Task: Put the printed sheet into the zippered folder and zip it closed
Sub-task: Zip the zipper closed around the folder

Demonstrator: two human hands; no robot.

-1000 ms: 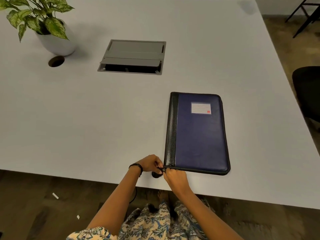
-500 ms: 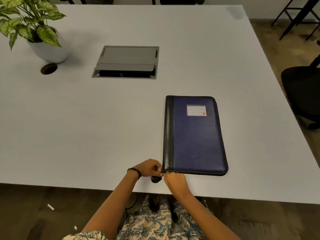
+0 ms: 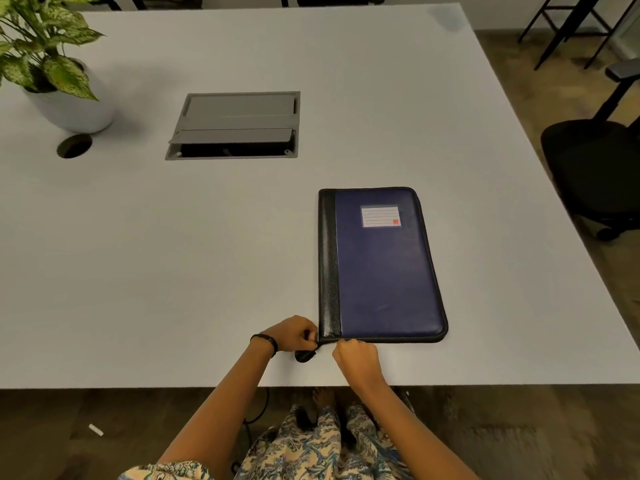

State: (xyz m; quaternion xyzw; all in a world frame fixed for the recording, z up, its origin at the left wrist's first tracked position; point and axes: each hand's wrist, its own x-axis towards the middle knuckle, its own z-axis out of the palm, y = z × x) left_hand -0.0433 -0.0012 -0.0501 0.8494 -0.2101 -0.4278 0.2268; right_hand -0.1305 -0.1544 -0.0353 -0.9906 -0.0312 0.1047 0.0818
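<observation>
At the bottom of the frame lay our floral-print cloth (image 3: pixel 311 445), soft and crumpled, with both bare forearms reaching up from it. A thin dark band (image 3: pixel 265 341) circled the left wrist. Our left hand (image 3: pixel 292 334) was curled tight and gripped the lower left corner of the folder (image 3: pixel 388 278). A small round dark thing (image 3: pixel 304 356) sat just below its knuckles; we could not tell what it was. Our right hand (image 3: pixel 358 360), just beside it, was curled too and pinched the zipper (image 3: pixel 398 339) along the folder's near edge.

The folder lay flat on the white table (image 3: pixel 156 254), lower right of centre in the frame and close to the table's near edge. It was a padded rectangle with rounded corners. Its smooth navy cover looked like leather, and a grained black strip (image 3: pixel 328 265) ran down its left side. A small lined white label (image 3: pixel 380 216) with a red mark sat near its far end. The cover was shut, so whatever it held was hidden.

The tabletop was matte and plain. Farther up, left of centre, a grey metal cable box (image 3: pixel 235 126) was sunk into it, its flap propped open over a dark hollow. A round hole (image 3: pixel 74 146) was cut in the table at the left. Behind it stood a smooth white pot (image 3: pixel 74 109) holding a plant (image 3: pixel 38 39) with speckled green leaves. A black chair (image 3: pixel 595 168) stood at the right edge.
</observation>
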